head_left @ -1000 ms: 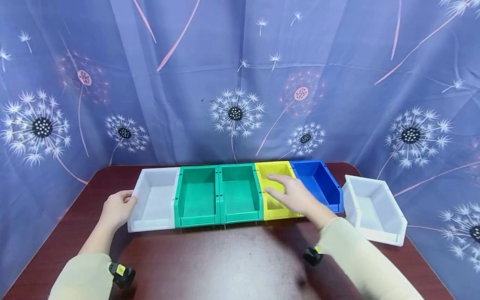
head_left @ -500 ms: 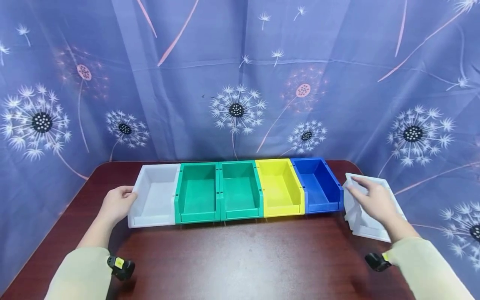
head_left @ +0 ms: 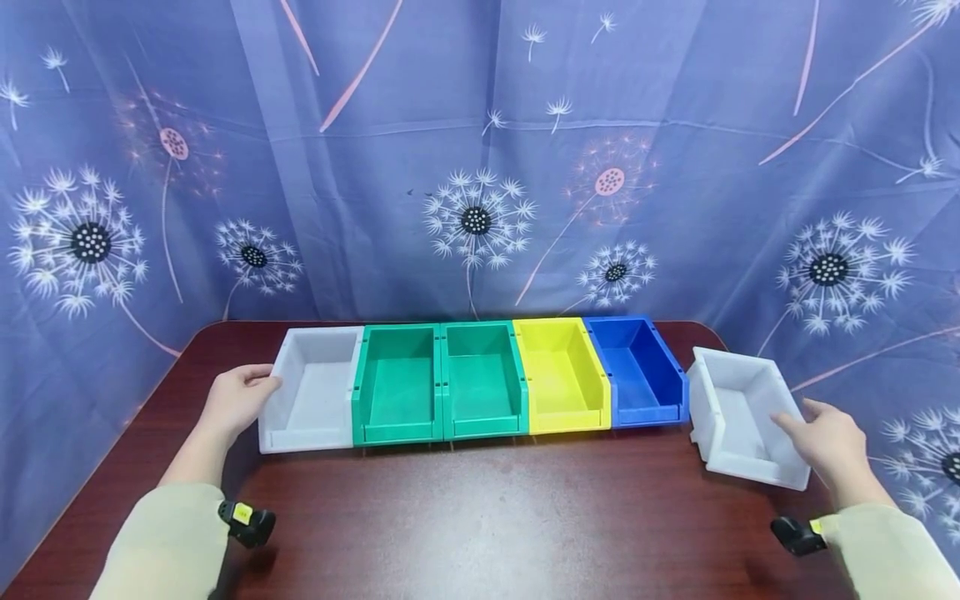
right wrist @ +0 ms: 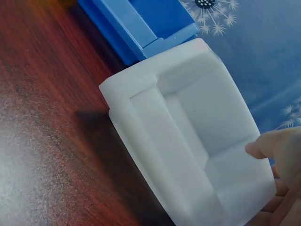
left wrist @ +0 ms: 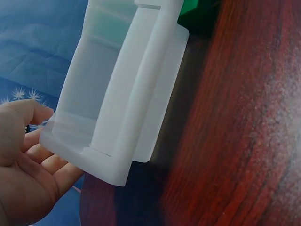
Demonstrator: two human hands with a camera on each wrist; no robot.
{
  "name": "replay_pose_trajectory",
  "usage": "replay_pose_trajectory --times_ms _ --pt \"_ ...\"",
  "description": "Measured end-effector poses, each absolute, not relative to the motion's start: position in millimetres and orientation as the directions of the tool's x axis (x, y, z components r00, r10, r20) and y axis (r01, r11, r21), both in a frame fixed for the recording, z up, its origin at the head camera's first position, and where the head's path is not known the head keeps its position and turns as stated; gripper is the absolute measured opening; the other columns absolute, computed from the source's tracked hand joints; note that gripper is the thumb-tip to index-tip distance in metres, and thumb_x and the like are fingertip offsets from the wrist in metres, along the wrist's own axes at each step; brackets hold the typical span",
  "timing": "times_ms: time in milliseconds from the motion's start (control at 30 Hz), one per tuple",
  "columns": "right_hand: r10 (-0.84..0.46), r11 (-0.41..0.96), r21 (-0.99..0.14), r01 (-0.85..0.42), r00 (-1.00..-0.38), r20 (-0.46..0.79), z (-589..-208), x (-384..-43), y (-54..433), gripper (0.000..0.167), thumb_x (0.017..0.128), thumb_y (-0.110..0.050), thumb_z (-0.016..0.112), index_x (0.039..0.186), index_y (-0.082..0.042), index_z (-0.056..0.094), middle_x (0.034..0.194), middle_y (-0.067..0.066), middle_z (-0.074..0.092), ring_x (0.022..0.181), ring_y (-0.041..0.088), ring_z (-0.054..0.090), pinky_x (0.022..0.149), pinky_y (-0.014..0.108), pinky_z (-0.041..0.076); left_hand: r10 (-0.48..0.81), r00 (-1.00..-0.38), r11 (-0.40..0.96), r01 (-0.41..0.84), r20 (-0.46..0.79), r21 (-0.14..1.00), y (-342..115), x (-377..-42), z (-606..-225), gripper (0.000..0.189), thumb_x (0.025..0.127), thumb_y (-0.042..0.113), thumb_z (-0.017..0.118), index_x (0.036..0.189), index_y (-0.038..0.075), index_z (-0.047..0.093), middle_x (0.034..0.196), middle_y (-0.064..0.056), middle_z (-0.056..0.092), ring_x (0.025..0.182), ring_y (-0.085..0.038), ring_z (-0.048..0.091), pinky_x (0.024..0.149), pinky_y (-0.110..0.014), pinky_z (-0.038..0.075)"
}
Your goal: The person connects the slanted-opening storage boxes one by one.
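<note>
A row of open plastic storage bins stands along the back of the table: a left white bin [head_left: 322, 383], two green bins [head_left: 401, 375], a yellow bin [head_left: 562, 375] and a blue bin [head_left: 637, 367]. My left hand [head_left: 236, 404] holds the left white bin by its outer side wall, the thumb [left wrist: 40, 110] near the rim and the other fingers along the outside. Apart from the row, a right white bin [head_left: 746, 417] sits askew. My right hand [head_left: 828, 442] grips its right wall, thumb [right wrist: 258, 146] inside and other fingers outside, partly hidden.
The dark red wooden table [head_left: 480, 517] extends in front of the bins. A blue curtain [head_left: 375, 208] with dandelion prints hangs close behind and on both sides. A narrow gap separates the blue bin from the right white bin.
My right hand has moved right, from above the yellow bin across the right white bin to its right wall, which it now grips. My left hand stays at the left white bin.
</note>
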State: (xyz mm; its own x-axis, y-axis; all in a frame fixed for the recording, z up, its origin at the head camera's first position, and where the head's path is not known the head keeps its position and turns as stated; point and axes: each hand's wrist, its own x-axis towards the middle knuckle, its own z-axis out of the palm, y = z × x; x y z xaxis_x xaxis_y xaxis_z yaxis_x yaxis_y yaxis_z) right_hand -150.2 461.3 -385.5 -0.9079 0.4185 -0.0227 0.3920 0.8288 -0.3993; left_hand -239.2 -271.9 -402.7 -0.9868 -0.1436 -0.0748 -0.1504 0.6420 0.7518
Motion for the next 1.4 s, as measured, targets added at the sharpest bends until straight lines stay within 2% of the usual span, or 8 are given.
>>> replay_pose_trajectory --times_ms 133,267,533,733,867,1033,1233,1400 --pt "0.449 0.793 -0.447 0.414 -0.893 -0.029 -386.0 -147.4 464.7 0.062 0.093 -0.034 0.051 0.124 0.019 0.047 0.118 0.042 0.050 0.101 0.056 0.050 0.080 0.057 0.045 -0.133 -0.986 0.622 -0.161 -0.099 0.766 -271.7 -240.0 -400.0 0.051 0.096 0.021 0.046 0.134 -0.012 0.042 0.130 -0.036 0.049 0.118 -0.046 0.051 0.095 -0.054 0.046" --pt "0.437 0.804 -0.444 0.395 -0.899 -0.009 -383.8 -144.3 469.9 0.052 0.092 -0.029 0.052 0.113 0.018 0.056 0.104 0.038 0.059 0.093 0.053 0.055 0.072 0.052 0.048 -0.107 -0.988 0.598 -0.150 -0.107 0.787 -271.5 -242.2 -399.9 0.050 0.096 0.020 0.044 0.135 -0.012 0.040 0.131 -0.036 0.048 0.119 -0.045 0.051 0.097 -0.055 0.045" --pt "0.447 0.778 -0.481 0.404 -0.894 -0.029 -369.8 -137.8 476.1 0.057 0.094 -0.031 0.050 0.121 0.019 0.051 0.111 0.040 0.056 0.095 0.051 0.055 0.061 0.038 0.047 -0.063 -0.993 0.581 -0.118 -0.100 0.805 -265.3 -246.0 -402.8 0.048 0.096 0.017 0.045 0.134 -0.013 0.041 0.128 -0.035 0.051 0.111 -0.039 0.057 0.090 -0.047 0.051" --pt "0.484 0.761 -0.488 0.426 -0.875 -0.010 -350.9 -139.4 469.0 0.057 0.094 -0.030 0.049 0.124 0.019 0.048 0.115 0.041 0.053 0.084 0.043 0.061 0.055 0.035 0.051 -0.036 -0.994 0.559 -0.103 -0.100 0.823 -258.5 -246.9 -404.4 0.048 0.096 0.016 0.046 0.134 -0.013 0.041 0.128 -0.035 0.052 0.108 -0.034 0.059 0.082 -0.037 0.055" --pt "0.491 0.762 -0.494 0.418 -0.871 0.021 -337.1 -140.0 465.1 0.056 0.094 -0.029 0.050 0.122 0.019 0.049 0.113 0.041 0.054 0.067 0.024 0.061 0.052 0.032 0.051 -0.019 -0.993 0.529 -0.111 -0.119 0.841 -255.2 -247.3 -405.3 0.049 0.096 0.016 0.046 0.135 -0.012 0.039 0.129 -0.034 0.051 0.107 -0.031 0.060 0.083 -0.038 0.055" --pt "0.446 0.789 -0.495 0.365 -0.894 0.052 -322.3 -142.7 458.3 0.059 0.093 -0.034 0.052 0.123 0.017 0.051 0.110 0.038 0.058 0.060 -0.005 0.045 0.050 0.023 0.044 0.004 -0.992 0.497 -0.107 -0.125 0.861 -249.3 -247.9 -406.6 0.049 0.096 0.016 0.046 0.136 -0.012 0.038 0.130 -0.034 0.050 0.107 -0.028 0.060 0.082 -0.036 0.056" --pt "0.366 0.808 -0.522 0.272 -0.927 0.084 -309.9 -152.8 435.0 0.057 0.092 -0.034 0.055 0.121 0.014 0.055 0.095 0.031 0.066 0.059 -0.010 0.046 0.050 0.019 0.044 0.028 -0.990 0.461 -0.107 -0.136 0.881 -235.9 -250.2 -408.7 0.049 0.096 0.015 0.047 0.137 -0.011 0.038 0.131 -0.033 0.050 0.108 -0.029 0.059 0.081 -0.035 0.056" --pt "0.311 0.815 -0.544 0.200 -0.943 0.119 -306.5 -163.0 406.7 0.052 0.092 -0.030 0.056 0.118 0.015 0.057 0.097 0.032 0.066 0.060 -0.011 0.047 0.050 0.018 0.045 0.045 -0.991 0.438 -0.091 -0.123 0.894 -219.3 -252.4 -411.0 0.048 0.095 0.012 0.047 0.136 -0.012 0.039 0.130 -0.033 0.051 0.106 -0.029 0.061 0.079 -0.034 0.057"
